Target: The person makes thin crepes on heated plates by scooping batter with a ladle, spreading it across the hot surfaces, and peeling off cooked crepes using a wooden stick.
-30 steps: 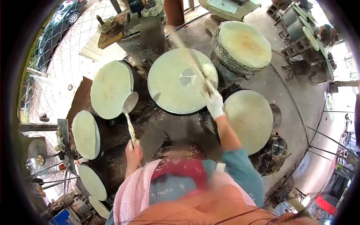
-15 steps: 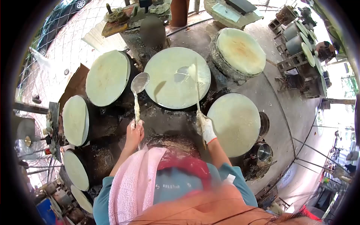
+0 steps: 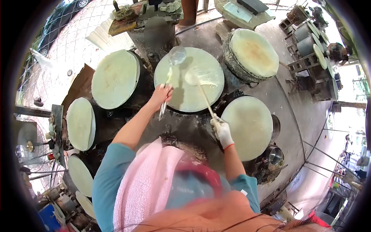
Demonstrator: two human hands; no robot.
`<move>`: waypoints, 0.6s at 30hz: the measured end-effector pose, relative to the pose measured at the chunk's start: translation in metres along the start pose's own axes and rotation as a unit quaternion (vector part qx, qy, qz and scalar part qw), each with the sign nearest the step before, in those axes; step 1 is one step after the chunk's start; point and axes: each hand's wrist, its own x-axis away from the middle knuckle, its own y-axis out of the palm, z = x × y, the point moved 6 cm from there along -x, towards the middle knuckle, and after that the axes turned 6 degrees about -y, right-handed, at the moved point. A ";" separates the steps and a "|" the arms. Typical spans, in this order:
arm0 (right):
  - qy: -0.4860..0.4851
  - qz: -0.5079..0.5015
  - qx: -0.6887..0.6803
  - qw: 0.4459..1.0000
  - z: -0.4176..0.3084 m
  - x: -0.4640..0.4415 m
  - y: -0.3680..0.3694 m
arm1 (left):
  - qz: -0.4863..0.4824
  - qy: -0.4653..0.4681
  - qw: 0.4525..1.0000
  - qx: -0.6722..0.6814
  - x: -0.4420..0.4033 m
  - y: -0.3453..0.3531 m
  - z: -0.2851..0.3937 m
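Head view. A ladle (image 3: pixel 177 56) is grasped by the curled bare fingers of the left hand (image 3: pixel 162 95); its bowl is held beyond them. A round-headed stick (image 3: pixel 205 98) is grasped by the gloved fingers of the right hand (image 3: pixel 222 132); its head is set ahead of them on the wet middle round (image 3: pixel 189 99). Both tools are judged light, stiff, slippery where coated, best gripped low on the handle. Counted: one ladle, one stick, seven nearby rounds: one middle, two rightward (image 3: pixel 247 127), four leftward (image 3: pixel 116 79).
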 end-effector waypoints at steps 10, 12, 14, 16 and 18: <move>-0.072 0.225 -0.029 0.971 0.036 0.071 0.028 | -0.014 -0.090 0.995 0.047 -0.069 0.007 -0.013; -0.047 0.187 -0.048 0.980 0.052 0.062 0.072 | -0.022 -0.114 0.992 0.056 -0.052 0.008 -0.028; -0.064 0.156 0.034 0.985 0.096 0.035 0.106 | 0.001 -0.146 0.986 0.086 -0.029 0.011 -0.044; 0.011 0.109 -0.035 0.993 0.086 0.040 0.135 | 0.017 -0.166 0.973 0.159 -0.008 0.015 -0.054; 0.039 0.137 -0.034 0.989 0.053 0.053 0.120 | 0.023 -0.176 0.959 0.221 0.006 0.017 -0.055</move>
